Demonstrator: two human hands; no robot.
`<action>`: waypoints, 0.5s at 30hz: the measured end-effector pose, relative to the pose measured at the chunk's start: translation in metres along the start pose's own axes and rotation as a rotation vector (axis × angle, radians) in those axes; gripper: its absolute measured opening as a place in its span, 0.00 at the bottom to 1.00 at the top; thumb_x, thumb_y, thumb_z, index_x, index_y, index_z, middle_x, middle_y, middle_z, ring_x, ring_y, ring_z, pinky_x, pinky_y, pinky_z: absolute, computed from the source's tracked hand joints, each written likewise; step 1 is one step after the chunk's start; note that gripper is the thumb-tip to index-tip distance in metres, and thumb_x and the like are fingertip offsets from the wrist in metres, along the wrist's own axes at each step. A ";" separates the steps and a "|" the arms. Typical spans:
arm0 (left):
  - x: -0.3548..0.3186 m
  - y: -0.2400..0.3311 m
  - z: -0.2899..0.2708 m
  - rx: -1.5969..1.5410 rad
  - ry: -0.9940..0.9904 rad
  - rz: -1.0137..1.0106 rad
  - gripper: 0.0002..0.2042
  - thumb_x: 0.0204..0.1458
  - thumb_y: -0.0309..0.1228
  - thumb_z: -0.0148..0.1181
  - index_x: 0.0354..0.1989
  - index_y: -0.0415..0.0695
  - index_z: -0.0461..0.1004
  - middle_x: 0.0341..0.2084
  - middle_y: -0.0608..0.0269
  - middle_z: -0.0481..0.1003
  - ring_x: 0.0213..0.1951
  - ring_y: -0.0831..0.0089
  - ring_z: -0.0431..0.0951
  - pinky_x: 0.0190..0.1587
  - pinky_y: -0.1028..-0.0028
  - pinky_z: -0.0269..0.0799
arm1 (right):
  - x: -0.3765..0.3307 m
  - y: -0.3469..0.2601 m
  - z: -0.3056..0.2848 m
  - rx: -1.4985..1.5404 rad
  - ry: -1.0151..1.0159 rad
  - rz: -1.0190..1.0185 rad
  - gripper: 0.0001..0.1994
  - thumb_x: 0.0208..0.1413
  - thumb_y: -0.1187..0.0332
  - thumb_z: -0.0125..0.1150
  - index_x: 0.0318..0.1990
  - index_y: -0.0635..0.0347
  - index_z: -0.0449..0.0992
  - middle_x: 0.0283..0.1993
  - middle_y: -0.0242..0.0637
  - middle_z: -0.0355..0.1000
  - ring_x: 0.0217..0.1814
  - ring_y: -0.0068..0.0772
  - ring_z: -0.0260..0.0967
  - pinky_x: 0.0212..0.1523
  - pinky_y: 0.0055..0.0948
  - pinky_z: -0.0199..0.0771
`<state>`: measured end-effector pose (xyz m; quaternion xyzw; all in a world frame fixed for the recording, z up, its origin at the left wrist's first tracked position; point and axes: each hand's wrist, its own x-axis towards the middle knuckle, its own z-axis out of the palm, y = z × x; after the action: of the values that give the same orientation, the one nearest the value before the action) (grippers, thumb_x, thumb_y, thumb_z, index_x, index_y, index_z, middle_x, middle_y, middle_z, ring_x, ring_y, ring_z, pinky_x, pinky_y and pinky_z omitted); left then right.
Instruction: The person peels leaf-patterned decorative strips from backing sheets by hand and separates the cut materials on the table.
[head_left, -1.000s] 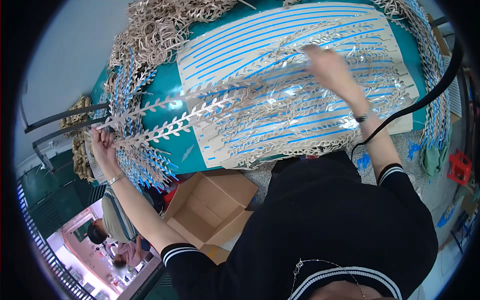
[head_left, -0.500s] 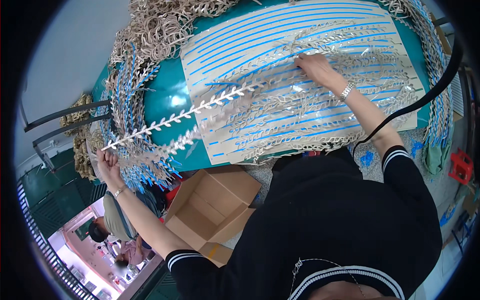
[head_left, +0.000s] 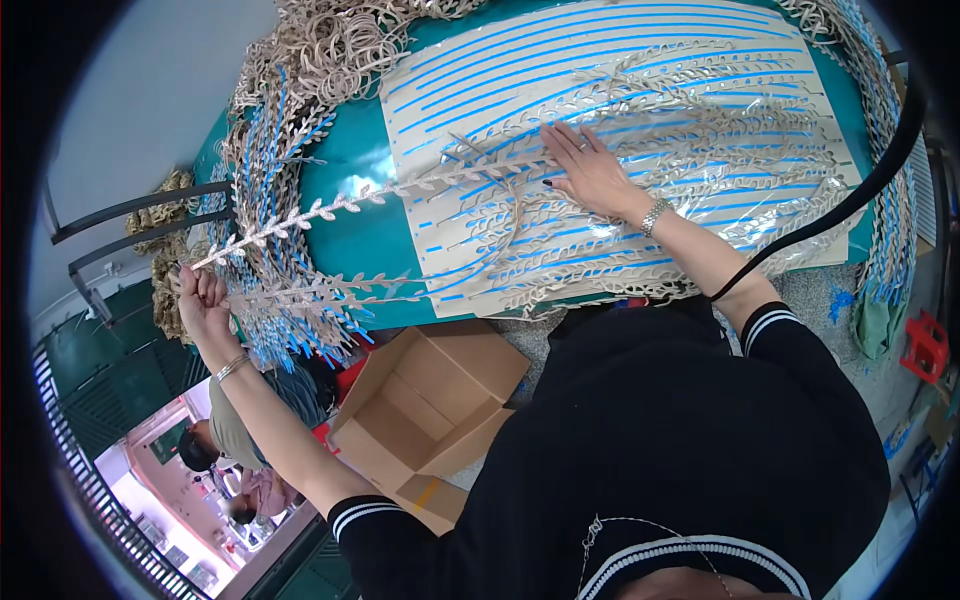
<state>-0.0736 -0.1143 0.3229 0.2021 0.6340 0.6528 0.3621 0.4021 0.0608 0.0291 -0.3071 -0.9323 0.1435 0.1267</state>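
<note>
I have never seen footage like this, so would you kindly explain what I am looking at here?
There is no machine here: a person wears a wide fisheye camera on the head, looking down at their own bare hands, so straight edges bend. The left hand is closed around the ends of long pale leafy strands pulled out to the side. The right hand lies flat, pressing on a cream sheet with blue stripes covered with more strands. The sheet lies on a teal table. An open cardboard box sits below the table's edge.
</note>
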 end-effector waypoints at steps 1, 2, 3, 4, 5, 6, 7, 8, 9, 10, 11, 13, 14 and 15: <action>0.006 0.006 -0.008 -0.032 -0.033 -0.037 0.13 0.55 0.32 0.47 0.19 0.47 0.58 0.10 0.72 0.54 0.11 0.83 0.48 0.13 0.81 0.44 | 0.000 0.000 0.003 0.001 0.003 0.000 0.35 0.53 0.54 0.47 0.63 0.61 0.42 0.66 0.40 0.41 0.69 0.37 0.34 0.65 0.41 0.37; 0.010 0.015 -0.016 -0.031 -0.034 -0.034 0.13 0.55 0.32 0.47 0.19 0.47 0.58 0.10 0.72 0.54 0.11 0.83 0.48 0.13 0.81 0.44 | -0.001 -0.001 0.006 0.023 0.010 0.009 0.34 0.54 0.54 0.46 0.62 0.61 0.42 0.66 0.40 0.41 0.69 0.37 0.34 0.65 0.41 0.37; 0.013 0.026 -0.022 -0.028 0.080 0.075 0.12 0.54 0.31 0.48 0.19 0.46 0.60 0.11 0.71 0.56 0.13 0.81 0.52 0.16 0.81 0.50 | 0.000 0.002 0.007 0.041 0.017 0.021 0.33 0.54 0.53 0.46 0.62 0.61 0.43 0.66 0.39 0.41 0.69 0.36 0.34 0.65 0.41 0.37; 0.017 0.040 -0.040 -0.026 0.195 0.181 0.11 0.52 0.29 0.49 0.19 0.45 0.61 0.12 0.70 0.58 0.14 0.79 0.56 0.19 0.80 0.56 | 0.000 0.002 0.006 0.040 0.018 0.025 0.33 0.54 0.53 0.46 0.62 0.61 0.43 0.66 0.39 0.41 0.69 0.36 0.34 0.65 0.41 0.37; 0.013 0.098 -0.150 0.121 0.213 0.154 0.07 0.50 0.27 0.50 0.21 0.45 0.64 0.16 0.67 0.64 0.21 0.72 0.64 0.29 0.69 0.66 | 0.006 -0.011 0.006 0.036 0.020 -0.029 0.33 0.54 0.53 0.45 0.62 0.61 0.44 0.66 0.39 0.41 0.69 0.36 0.34 0.65 0.40 0.37; 0.025 0.091 -0.103 0.090 0.528 0.247 0.08 0.52 0.31 0.47 0.22 0.45 0.66 0.20 0.65 0.68 0.26 0.67 0.67 0.37 0.57 0.66 | 0.001 0.001 0.004 -0.033 0.001 0.011 0.33 0.54 0.52 0.45 0.62 0.61 0.44 0.66 0.39 0.41 0.69 0.35 0.34 0.65 0.40 0.37; 0.019 0.119 -0.119 0.038 0.629 0.244 0.09 0.53 0.32 0.43 0.24 0.45 0.68 0.22 0.64 0.68 0.28 0.66 0.68 0.39 0.56 0.64 | 0.002 0.001 0.004 -0.034 0.008 0.017 0.33 0.54 0.52 0.45 0.62 0.61 0.44 0.66 0.39 0.41 0.69 0.35 0.34 0.65 0.40 0.37; 0.011 0.153 -0.152 0.057 0.653 0.292 0.09 0.53 0.32 0.43 0.26 0.44 0.68 0.23 0.64 0.69 0.29 0.67 0.69 0.39 0.58 0.65 | 0.002 -0.002 0.003 -0.032 0.002 0.006 0.33 0.54 0.54 0.45 0.62 0.62 0.43 0.67 0.39 0.40 0.69 0.36 0.34 0.65 0.41 0.38; 0.005 0.190 -0.180 0.131 0.638 0.347 0.08 0.53 0.32 0.43 0.28 0.44 0.68 0.25 0.64 0.69 0.31 0.67 0.69 0.40 0.60 0.65 | 0.002 -0.002 0.001 -0.033 -0.005 -0.005 0.34 0.54 0.55 0.46 0.62 0.62 0.43 0.67 0.39 0.39 0.69 0.36 0.34 0.65 0.42 0.38; 0.001 0.228 -0.203 0.217 0.633 0.407 0.08 0.53 0.32 0.43 0.30 0.43 0.68 0.27 0.64 0.69 0.32 0.68 0.69 0.40 0.62 0.65 | 0.003 -0.003 0.001 -0.033 -0.001 -0.005 0.34 0.54 0.55 0.46 0.62 0.62 0.43 0.67 0.39 0.39 0.69 0.36 0.34 0.65 0.42 0.38; -0.003 0.265 -0.219 0.314 0.634 0.456 0.08 0.53 0.32 0.43 0.32 0.43 0.68 0.28 0.63 0.70 0.33 0.68 0.70 0.40 0.64 0.66 | 0.003 -0.004 0.000 -0.049 -0.011 0.003 0.33 0.54 0.55 0.46 0.62 0.62 0.43 0.67 0.38 0.39 0.69 0.36 0.34 0.65 0.41 0.38; -0.005 0.332 -0.242 0.551 0.642 0.536 0.10 0.53 0.32 0.42 0.36 0.41 0.68 0.32 0.63 0.70 0.36 0.69 0.70 0.41 0.69 0.66 | 0.002 -0.004 0.000 -0.063 -0.017 0.007 0.33 0.54 0.55 0.45 0.62 0.61 0.43 0.67 0.38 0.38 0.69 0.35 0.33 0.65 0.41 0.38; -0.007 0.366 -0.250 0.684 0.655 0.571 0.10 0.53 0.32 0.42 0.37 0.41 0.68 0.33 0.63 0.70 0.37 0.69 0.71 0.42 0.71 0.67 | 0.002 -0.004 0.001 -0.079 -0.012 0.015 0.32 0.55 0.53 0.44 0.62 0.61 0.45 0.67 0.37 0.40 0.69 0.34 0.34 0.65 0.41 0.37; -0.013 0.398 -0.257 0.844 0.665 0.599 0.11 0.53 0.32 0.42 0.39 0.40 0.68 0.35 0.63 0.71 0.39 0.70 0.71 0.42 0.73 0.67 | 0.002 -0.004 0.003 -0.089 -0.002 0.021 0.31 0.55 0.52 0.43 0.61 0.60 0.47 0.67 0.37 0.41 0.69 0.34 0.34 0.65 0.40 0.37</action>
<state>-0.3372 -0.2726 0.6839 0.2832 0.8323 0.4468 -0.1656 0.3975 0.0584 0.0285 -0.3219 -0.9346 0.1034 0.1103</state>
